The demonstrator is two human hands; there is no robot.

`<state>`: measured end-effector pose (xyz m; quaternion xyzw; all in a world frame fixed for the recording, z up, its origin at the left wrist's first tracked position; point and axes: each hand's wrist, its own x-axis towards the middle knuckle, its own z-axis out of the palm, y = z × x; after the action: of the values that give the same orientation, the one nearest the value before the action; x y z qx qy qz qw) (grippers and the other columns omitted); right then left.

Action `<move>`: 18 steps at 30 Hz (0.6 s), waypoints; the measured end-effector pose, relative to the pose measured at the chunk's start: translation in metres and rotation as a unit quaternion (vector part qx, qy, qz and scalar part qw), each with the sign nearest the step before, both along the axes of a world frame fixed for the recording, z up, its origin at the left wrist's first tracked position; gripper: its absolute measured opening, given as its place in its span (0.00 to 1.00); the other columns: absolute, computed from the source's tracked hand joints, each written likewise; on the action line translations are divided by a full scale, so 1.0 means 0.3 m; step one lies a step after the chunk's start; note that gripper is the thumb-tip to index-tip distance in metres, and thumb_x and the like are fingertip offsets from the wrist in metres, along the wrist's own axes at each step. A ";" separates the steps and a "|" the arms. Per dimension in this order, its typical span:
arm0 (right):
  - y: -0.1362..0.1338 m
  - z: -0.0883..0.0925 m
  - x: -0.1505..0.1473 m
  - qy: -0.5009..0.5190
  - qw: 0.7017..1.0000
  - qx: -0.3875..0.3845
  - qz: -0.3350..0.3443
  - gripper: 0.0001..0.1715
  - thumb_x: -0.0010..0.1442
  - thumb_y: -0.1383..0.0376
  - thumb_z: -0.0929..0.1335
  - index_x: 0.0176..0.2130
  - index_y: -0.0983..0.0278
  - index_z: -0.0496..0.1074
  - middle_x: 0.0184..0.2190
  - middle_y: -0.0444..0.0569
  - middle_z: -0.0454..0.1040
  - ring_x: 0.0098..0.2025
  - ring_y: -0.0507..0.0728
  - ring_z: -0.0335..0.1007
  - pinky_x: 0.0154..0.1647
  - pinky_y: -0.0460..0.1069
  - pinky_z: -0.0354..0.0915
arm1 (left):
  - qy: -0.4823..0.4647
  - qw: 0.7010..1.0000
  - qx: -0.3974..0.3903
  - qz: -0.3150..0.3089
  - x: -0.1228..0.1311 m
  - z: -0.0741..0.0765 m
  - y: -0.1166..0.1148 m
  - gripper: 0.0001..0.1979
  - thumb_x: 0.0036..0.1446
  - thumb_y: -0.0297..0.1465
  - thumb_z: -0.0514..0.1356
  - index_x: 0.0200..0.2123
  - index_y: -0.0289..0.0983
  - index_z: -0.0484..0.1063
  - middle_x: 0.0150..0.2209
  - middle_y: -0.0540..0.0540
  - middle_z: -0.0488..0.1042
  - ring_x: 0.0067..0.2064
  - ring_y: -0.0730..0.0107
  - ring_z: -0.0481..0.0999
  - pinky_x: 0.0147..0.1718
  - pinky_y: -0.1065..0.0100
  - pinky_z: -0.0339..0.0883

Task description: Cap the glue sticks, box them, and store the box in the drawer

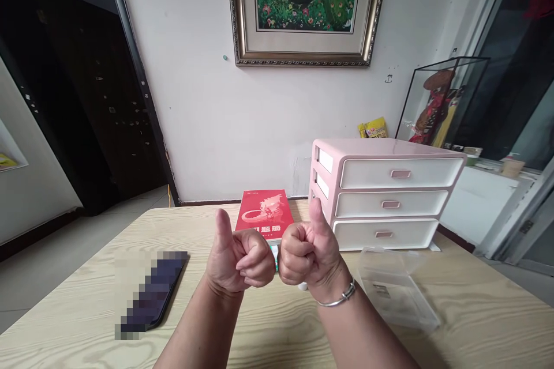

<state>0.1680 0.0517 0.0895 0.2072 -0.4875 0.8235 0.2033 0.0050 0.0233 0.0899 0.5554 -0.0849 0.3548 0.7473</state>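
My left hand [237, 259] and my right hand [308, 253] are raised side by side above the wooden table [78, 300], each curled into a fist with the thumb pointing up. Neither fist holds anything that I can see. A silver bangle [341, 297] circles my right wrist. Just behind the fists lies a red book [265, 213] with a dragon on its cover. A small white and green object [274, 256] shows between the hands, mostly hidden.
A pink three-drawer organiser [385, 193] stands at the right, drawers closed. A clear plastic box [396, 288] lies in front of it. A dark phone [153, 294] rests at the left. A framed picture [305, 6] hangs on the wall; a glass display case [441, 101] stands far right.
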 end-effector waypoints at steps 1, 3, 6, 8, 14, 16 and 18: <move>0.000 0.001 0.005 -0.003 1.000 -0.002 -0.004 0.45 0.50 0.26 0.41 0.18 0.60 0.51 0.10 0.36 0.47 0.12 0.45 0.37 0.13 0.44 0.42 | 0.002 1.000 0.000 0.002 0.000 0.000 -0.001 0.41 0.47 0.70 0.28 0.13 0.40 0.51 0.11 0.55 0.46 0.12 0.81 0.41 0.11 0.73 0.36; 0.002 0.004 0.014 0.000 1.000 0.001 -0.006 0.45 0.50 0.26 0.42 0.18 0.59 0.51 0.09 0.36 0.46 0.12 0.45 0.38 0.13 0.44 0.42 | 0.006 1.000 0.001 0.006 0.002 -0.001 -0.002 0.41 0.46 0.70 0.28 0.12 0.40 0.51 0.10 0.55 0.46 0.12 0.81 0.41 0.11 0.73 0.36; 0.008 0.004 0.019 0.005 1.000 0.007 -0.005 0.45 0.51 0.26 0.42 0.18 0.59 0.51 0.10 0.36 0.47 0.12 0.45 0.38 0.13 0.44 0.41 | 0.014 1.000 -0.003 0.012 0.004 -0.003 -0.003 0.41 0.46 0.70 0.27 0.12 0.40 0.50 0.10 0.54 0.45 0.12 0.81 0.41 0.10 0.73 0.35; 0.012 0.003 0.018 0.000 1.000 0.004 -0.003 0.44 0.52 0.27 0.43 0.19 0.59 0.51 0.10 0.36 0.47 0.12 0.45 0.38 0.13 0.44 0.41 | 0.019 1.000 -0.008 0.021 0.004 -0.002 -0.004 0.41 0.46 0.70 0.26 0.11 0.40 0.50 0.10 0.54 0.45 0.12 0.81 0.40 0.10 0.73 0.35; 0.008 0.005 0.014 0.014 1.000 0.019 0.008 0.44 0.54 0.28 0.42 0.19 0.59 0.51 0.11 0.36 0.47 0.12 0.45 0.38 0.14 0.44 0.42 | 0.018 0.999 0.001 0.032 -0.005 0.008 -0.012 0.42 0.44 0.70 0.24 0.11 0.40 0.49 0.09 0.55 0.43 0.12 0.81 0.40 0.10 0.73 0.36; 0.007 0.006 0.015 0.016 0.999 0.029 0.006 0.43 0.54 0.28 0.42 0.20 0.59 0.51 0.12 0.36 0.47 0.12 0.45 0.38 0.14 0.44 0.42 | 0.016 0.999 0.009 0.030 -0.007 0.011 -0.013 0.41 0.45 0.70 0.24 0.11 0.40 0.49 0.09 0.55 0.43 0.12 0.81 0.40 0.11 0.73 0.36; 0.009 0.007 0.017 0.014 0.999 0.032 0.003 0.43 0.54 0.28 0.43 0.20 0.59 0.51 0.12 0.35 0.46 0.12 0.45 0.37 0.14 0.44 0.42 | 0.015 0.999 0.010 0.028 -0.007 0.011 -0.012 0.41 0.46 0.69 0.24 0.11 0.40 0.49 0.09 0.55 0.44 0.12 0.81 0.40 0.11 0.73 0.36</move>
<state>0.1730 0.0543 0.0916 0.2265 -0.5102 0.8050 0.2006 0.0030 0.0197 0.0933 0.5703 -0.0617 0.3668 0.7324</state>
